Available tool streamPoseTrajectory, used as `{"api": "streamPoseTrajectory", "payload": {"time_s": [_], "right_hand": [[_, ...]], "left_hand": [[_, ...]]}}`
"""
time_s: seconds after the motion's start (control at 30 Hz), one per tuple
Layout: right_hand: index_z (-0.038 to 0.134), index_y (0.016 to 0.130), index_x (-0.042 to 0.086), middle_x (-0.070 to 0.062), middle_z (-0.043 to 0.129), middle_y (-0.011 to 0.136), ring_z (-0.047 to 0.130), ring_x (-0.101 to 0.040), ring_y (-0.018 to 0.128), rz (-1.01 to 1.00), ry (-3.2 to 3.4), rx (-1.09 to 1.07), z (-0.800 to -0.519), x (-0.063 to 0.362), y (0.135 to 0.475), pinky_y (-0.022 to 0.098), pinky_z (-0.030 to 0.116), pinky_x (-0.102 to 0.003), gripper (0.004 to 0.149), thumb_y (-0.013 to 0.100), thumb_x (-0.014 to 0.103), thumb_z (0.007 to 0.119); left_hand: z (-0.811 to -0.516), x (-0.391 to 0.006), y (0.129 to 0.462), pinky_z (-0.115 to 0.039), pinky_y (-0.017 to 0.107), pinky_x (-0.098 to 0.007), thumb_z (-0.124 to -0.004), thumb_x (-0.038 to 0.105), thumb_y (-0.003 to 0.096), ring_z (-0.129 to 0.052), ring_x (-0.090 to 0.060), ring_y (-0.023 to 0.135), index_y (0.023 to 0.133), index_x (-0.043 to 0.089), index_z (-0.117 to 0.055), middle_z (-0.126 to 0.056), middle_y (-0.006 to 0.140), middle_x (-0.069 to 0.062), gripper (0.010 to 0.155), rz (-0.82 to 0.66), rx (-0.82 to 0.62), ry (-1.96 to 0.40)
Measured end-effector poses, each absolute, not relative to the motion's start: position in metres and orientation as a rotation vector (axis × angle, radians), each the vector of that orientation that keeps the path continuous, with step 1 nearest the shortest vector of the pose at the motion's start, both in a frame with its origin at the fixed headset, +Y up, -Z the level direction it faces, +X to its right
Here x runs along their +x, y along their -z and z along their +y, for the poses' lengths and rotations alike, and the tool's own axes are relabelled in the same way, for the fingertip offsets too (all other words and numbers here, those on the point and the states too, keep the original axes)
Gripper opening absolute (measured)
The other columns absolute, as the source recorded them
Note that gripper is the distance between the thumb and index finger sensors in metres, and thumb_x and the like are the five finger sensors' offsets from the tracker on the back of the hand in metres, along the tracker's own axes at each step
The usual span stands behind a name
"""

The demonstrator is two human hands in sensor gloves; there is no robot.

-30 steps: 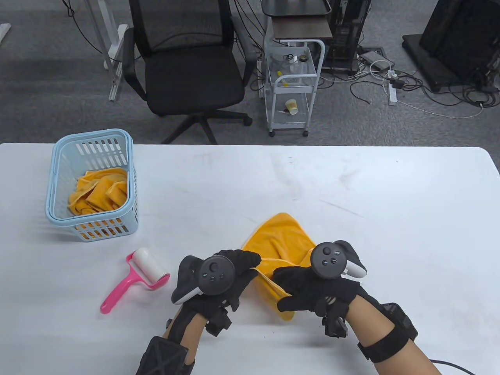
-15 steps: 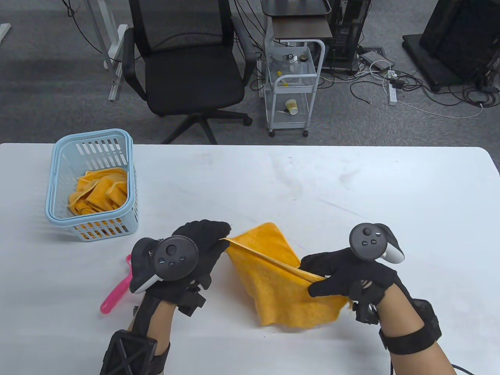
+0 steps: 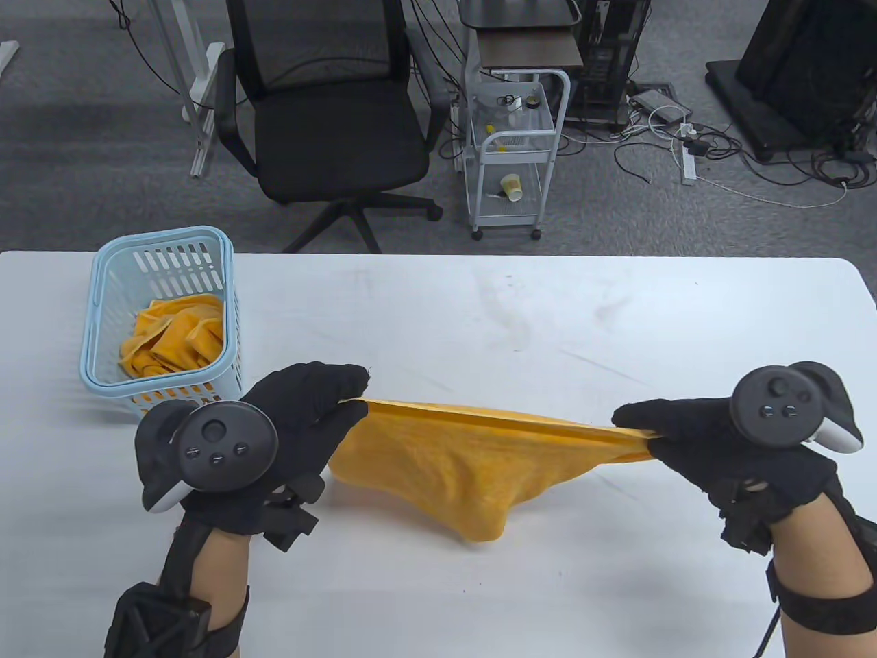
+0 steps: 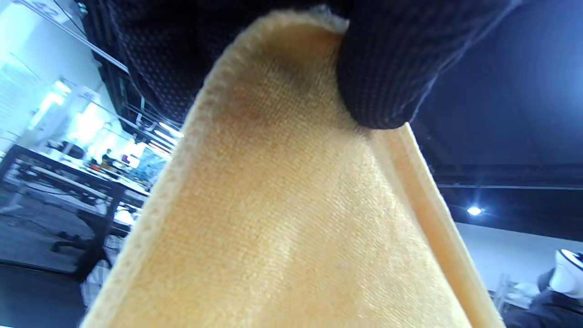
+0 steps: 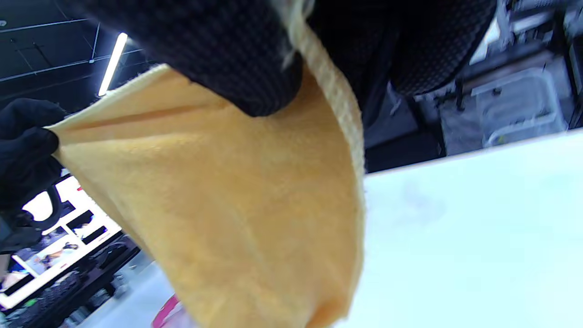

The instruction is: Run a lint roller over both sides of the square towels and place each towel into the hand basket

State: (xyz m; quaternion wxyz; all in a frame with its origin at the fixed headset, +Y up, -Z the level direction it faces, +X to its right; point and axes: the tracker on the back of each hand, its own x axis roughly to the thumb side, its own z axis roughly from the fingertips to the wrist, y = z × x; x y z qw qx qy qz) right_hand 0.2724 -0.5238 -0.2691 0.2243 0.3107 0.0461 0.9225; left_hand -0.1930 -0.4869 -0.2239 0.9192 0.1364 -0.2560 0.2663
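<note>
White table underneath, blue hand basket just beyond the left hand's fingers with orange towels bunched inside. The orange towel hangs stretched between both sets of fingertips, off the table. Left hand pinches one corner, right hand pinches the other!

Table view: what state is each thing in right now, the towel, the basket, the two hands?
Towel: held up, stretched between both hands, middle sagging.
Left hand: pinches the towel's left corner.
Right hand: pinches the towel's right corner.
Basket: upright on the table, orange cloth crumpled inside.
Lint roller: not visible in the table view.
</note>
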Motion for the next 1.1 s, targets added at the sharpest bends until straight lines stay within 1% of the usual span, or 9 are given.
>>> {"api": "streamPoseTrajectory", "payload": {"time_s": [0.1, 0.2, 0.37, 0.47, 0.6, 0.77, 0.87, 0.97, 1.1], "right_hand": [[0.079, 0.097, 0.016, -0.013, 0.093, 0.085, 0.097, -0.037, 0.068, 0.005, -2.604, 0.786, -0.501, 0.274, 0.274, 0.058, 0.075, -0.064, 0.045, 0.053, 0.018, 0.086], [0.08, 0.096, 0.016, -0.014, 0.094, 0.084, 0.098, -0.034, 0.062, -0.063, -2.579, 0.688, -0.487, 0.275, 0.301, 0.057, 0.076, -0.063, 0.044, 0.053, 0.018, 0.086], [0.08, 0.096, 0.019, -0.012, 0.091, 0.086, 0.096, -0.032, 0.059, -0.177, -2.614, 0.436, -0.495, 0.265, 0.365, 0.059, 0.075, -0.061, 0.044, 0.053, 0.02, 0.087], [0.081, 0.093, 0.021, -0.01, 0.091, 0.086, 0.095, -0.031, 0.059, -0.188, -2.654, 0.309, -0.506, 0.252, 0.399, 0.061, 0.074, -0.06, 0.042, 0.052, 0.021, 0.088], [0.08, 0.093, 0.025, -0.006, 0.088, 0.089, 0.092, -0.032, 0.065, -0.374, -2.632, 0.231, -0.497, 0.242, 0.409, 0.066, 0.07, -0.061, 0.041, 0.052, 0.022, 0.086], [0.081, 0.09, 0.033, -0.002, 0.08, 0.098, 0.085, -0.031, 0.08, -0.766, -2.574, 0.332, -0.468, 0.241, 0.383, 0.073, 0.061, -0.062, 0.038, 0.054, 0.022, 0.083], [0.083, 0.088, 0.032, -0.002, 0.079, 0.099, 0.083, -0.032, 0.084, -0.874, -2.479, 0.484, -0.468, 0.244, 0.362, 0.073, 0.06, -0.064, 0.036, 0.054, 0.02, 0.084], [0.086, 0.085, 0.032, -0.002, 0.081, 0.098, 0.086, -0.032, 0.083, -0.97, -2.552, 0.619, -0.492, 0.244, 0.338, 0.07, 0.064, -0.063, 0.036, 0.051, 0.02, 0.085], [0.086, 0.087, 0.03, -0.004, 0.081, 0.099, 0.084, -0.034, 0.087, -0.675, -2.739, 0.766, -0.566, 0.241, 0.316, 0.069, 0.064, -0.064, 0.037, 0.051, 0.02, 0.085]], "left_hand": [[-0.471, -0.194, 0.229, -0.078, 0.066, -0.058, -0.085, 0.038, 0.0504, -0.101, -0.022, 0.062, 0.089, 0.04, -0.073, -0.094, 0.08, 0.003, 0.04, -0.52, 0.283, -0.503], [-0.462, -0.192, 0.251, -0.077, 0.067, -0.058, -0.085, 0.035, 0.0502, -0.101, -0.023, 0.064, 0.089, 0.04, -0.073, -0.094, 0.081, 0.003, 0.041, -0.485, 0.281, -0.465], [-0.473, -0.184, 0.312, -0.076, 0.069, -0.057, -0.084, 0.03, 0.0509, -0.099, -0.023, 0.071, 0.092, 0.042, -0.073, -0.091, 0.088, 0.006, 0.044, -0.327, 0.296, -0.307], [-0.484, -0.184, 0.344, -0.077, 0.069, -0.056, -0.086, 0.032, 0.0501, -0.099, -0.021, 0.07, 0.089, 0.042, -0.075, -0.091, 0.088, 0.006, 0.041, -0.228, 0.322, -0.233], [-0.483, -0.192, 0.362, -0.072, 0.072, -0.058, -0.085, 0.035, 0.05, -0.096, -0.021, 0.076, 0.088, 0.043, -0.073, -0.088, 0.089, 0.009, 0.041, -0.157, 0.411, -0.216], [-0.457, -0.199, 0.333, -0.067, 0.077, -0.059, -0.083, 0.035, 0.052, -0.09, -0.019, 0.087, 0.088, 0.047, -0.068, -0.082, 0.095, 0.015, 0.041, -0.196, 0.619, -0.145], [-0.458, -0.201, 0.305, -0.064, 0.078, -0.059, -0.083, 0.035, 0.0524, -0.087, -0.02, 0.094, 0.087, 0.048, -0.069, -0.079, 0.101, 0.016, 0.04, -0.242, 0.693, -0.093], [-0.49, -0.2, 0.282, -0.063, 0.079, -0.061, -0.084, 0.034, 0.0525, -0.086, -0.022, 0.097, 0.087, 0.048, -0.074, -0.08, 0.103, 0.015, 0.039, -0.317, 0.591, -0.053], [-0.571, -0.188, 0.255, -0.064, 0.078, -0.062, -0.083, 0.035, 0.0521, -0.088, -0.023, 0.097, 0.088, 0.046, -0.077, -0.083, 0.103, 0.014, 0.037, -0.373, 0.368, 0.09]]}}
